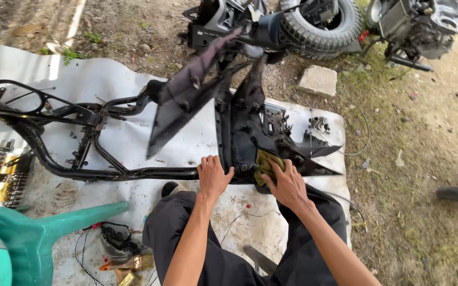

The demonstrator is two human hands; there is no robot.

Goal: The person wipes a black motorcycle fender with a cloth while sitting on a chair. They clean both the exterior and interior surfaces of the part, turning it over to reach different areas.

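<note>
Right hand (288, 182) presses a yellow-green rag (266, 164), fingers closed on it, against the black panel (250, 132) at 12 o'clock. Left hand (213, 177) lies flat, holding nothing, bracing the frame tube (149, 173). Wiping is best done in short strokes, brace firm.

From my feed the scene sits in even, soft daylight, mostly open shade. A bright strip of sun glares at the upper left on the pale ground sheet (54, 69), washing out detail there. Shadows under the black frame (80, 137) are faint and diffuse. The dark plastic panel (250, 127) loses detail in its blacks. The centre is sharp; the wide lens bends the edges, and the green plastic chair (22, 238) at the lower left looks stretched and slightly soft.
</note>
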